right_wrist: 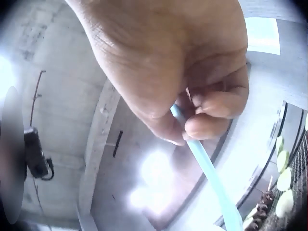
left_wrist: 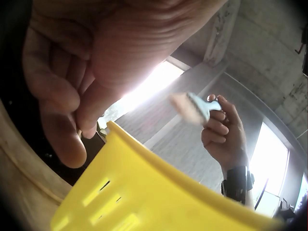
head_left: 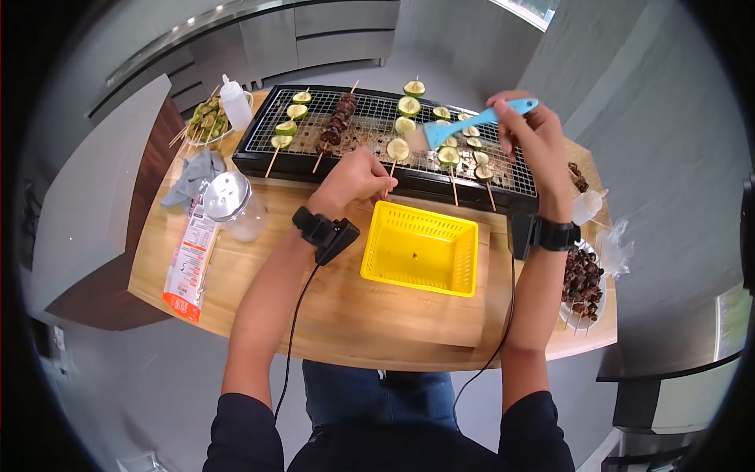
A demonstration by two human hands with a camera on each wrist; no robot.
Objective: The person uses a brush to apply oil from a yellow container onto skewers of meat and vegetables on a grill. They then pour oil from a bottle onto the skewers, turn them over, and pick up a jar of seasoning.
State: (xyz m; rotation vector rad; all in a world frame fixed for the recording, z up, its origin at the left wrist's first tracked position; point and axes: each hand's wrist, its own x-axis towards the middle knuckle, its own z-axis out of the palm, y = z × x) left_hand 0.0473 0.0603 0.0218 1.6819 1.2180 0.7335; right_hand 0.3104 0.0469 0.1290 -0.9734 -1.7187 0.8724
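Note:
My left hand (head_left: 358,179) pinches the lower end of a bamboo skewer of zucchini slices (head_left: 398,149) at the grill's front edge. In the left wrist view, thumb and finger meet on the thin stick. With my right hand (head_left: 539,141) I hold a light-blue basting brush (head_left: 472,122) by its handle over the right half of the black grill (head_left: 291,168). Its pale bristles (head_left: 416,140) point left, close beside the pinched skewer's slices. In the right wrist view the handle (right_wrist: 204,161) runs out between thumb and fingers. More zucchini skewers (head_left: 448,156) and a meat skewer (head_left: 338,122) lie across the mesh.
A yellow basket (head_left: 421,289) stands just in front of the grill. To the left are a shaker jar (head_left: 228,197), a packet (head_left: 189,259), a grey cloth (head_left: 197,175), a squeeze bottle (head_left: 234,102) and green skewers (head_left: 206,122). A plate of meat skewers (head_left: 582,283) sits right.

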